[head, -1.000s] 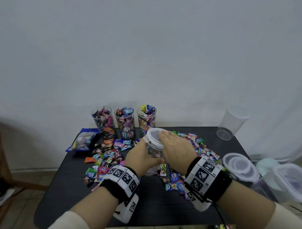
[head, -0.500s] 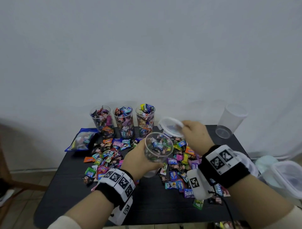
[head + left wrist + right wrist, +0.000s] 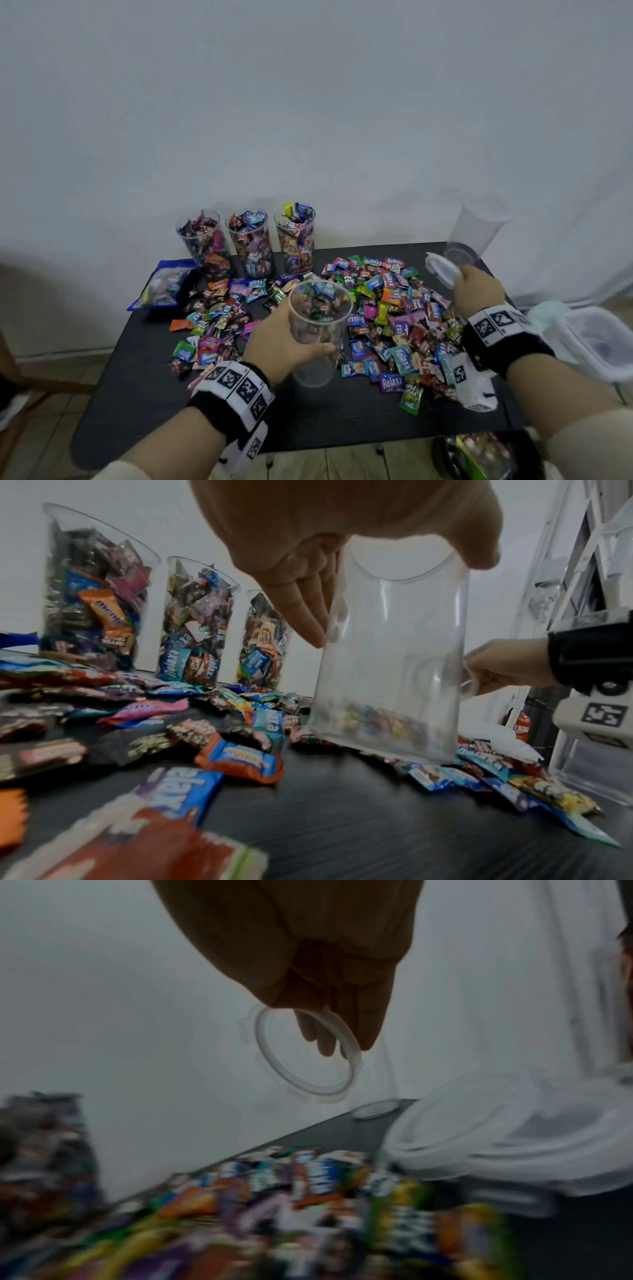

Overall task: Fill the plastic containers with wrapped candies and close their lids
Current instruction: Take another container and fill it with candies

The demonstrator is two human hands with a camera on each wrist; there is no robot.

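Observation:
My left hand (image 3: 284, 339) grips a clear round plastic container (image 3: 318, 329) by its side, lidless, just above the black table (image 3: 342, 411). In the left wrist view this container (image 3: 394, 656) looks empty, with candies showing through it and my fingers (image 3: 308, 610) curled round its wall. My right hand (image 3: 476, 291) pinches the container's round translucent lid (image 3: 440, 269) at the table's far right. The right wrist view shows the lid (image 3: 304, 1056) hanging from my fingers (image 3: 363, 1020). Wrapped candies (image 3: 394, 308) lie scattered over the table.
Three candy-filled lidless containers (image 3: 250, 240) stand in a row by the wall. An empty container (image 3: 476, 229) leans at the back right corner. A blue candy bag (image 3: 161, 284) lies at the left. Stacked lids (image 3: 479, 1123) and a rectangular lidded box (image 3: 599, 339) are at the right.
My right hand has lifted the lid off the container and carried it to the right. My left hand keeps hold of the container, now lidless.

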